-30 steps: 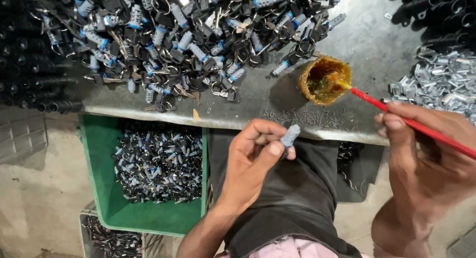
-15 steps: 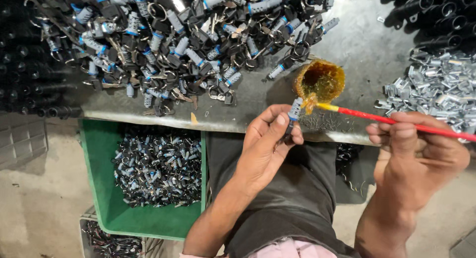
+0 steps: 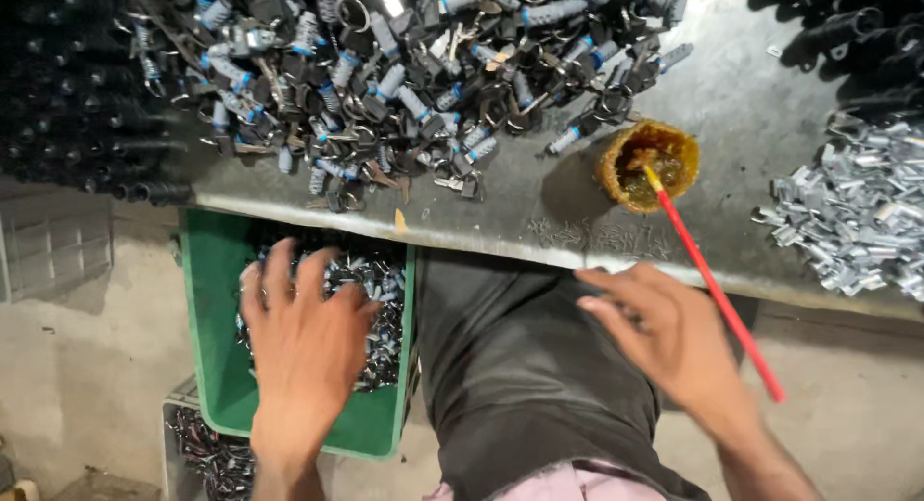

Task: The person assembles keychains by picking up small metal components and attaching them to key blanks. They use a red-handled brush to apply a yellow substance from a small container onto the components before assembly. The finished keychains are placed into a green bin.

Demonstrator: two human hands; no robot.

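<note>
- The left hand (image 3: 306, 352) hangs flat with fingers spread and released over the green plastic crate (image 3: 219, 361), which sits on the floor at about seven o'clock from the lap; the palm hides what lies under it, so whether a part is touched I cannot tell.
- The crate holds a heap of small silver-and-black metal parts (image 3: 380, 299). It stands just below the bench edge, likely so that pieces can be dropped in without a reach.
- The right hand (image 3: 674, 342) hovers over the dark-trousered lap (image 3: 525, 385), fingers loosely extended; it seems to grasp nothing, though the slim red stick (image 3: 717, 289) passes just beside it.
- The stick's pale tip rests in the small round orange cup of amber grease (image 3: 650, 164), at about one o'clock from the right hand, leaning out over the bench edge where the hand can take it up.
- The grey metal bench (image 3: 731, 87) carries a large heap of black keys with blue-grey cylinders (image 3: 385, 68) at eleven o'clock.
- A pile of shiny silver metal clips (image 3: 857, 222) lies at three o'clock, well apart from the heap.
- Black tubular pieces (image 3: 847, 29) lie at two o'clock.
</note>
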